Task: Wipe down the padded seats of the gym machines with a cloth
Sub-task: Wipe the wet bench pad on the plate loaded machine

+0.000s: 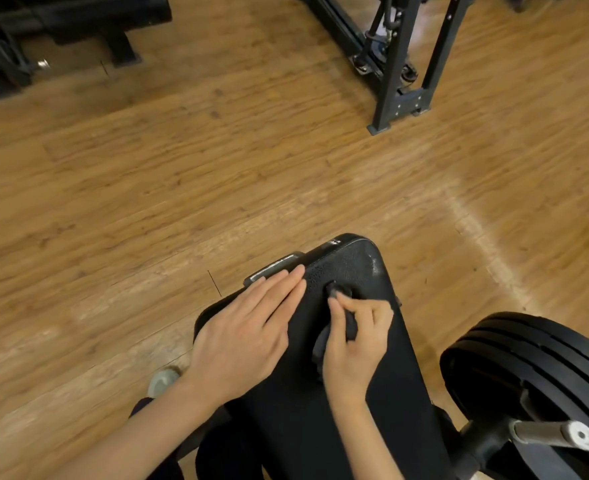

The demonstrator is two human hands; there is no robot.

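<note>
forearms reach in from the bottom edge over the long black padded seat [348,393], whose long axis runs away from the person toward a rounded far end. the right hand [353,337] has its fingers curled round a small dark bunched cloth [338,329], pinching it against the pad near the middle line; the left hand [248,327] lies flat beside it, fingers straight, pressing the pad's left edge. the unwiped scuffed far tip lies just ahead of the cloth, so the right hand looks the nearer one to push forward along the length. beyond are the black stacked weight plates [542,375], wood-look plank floor [216,168] and dark steel machine frame [407,64].
</note>
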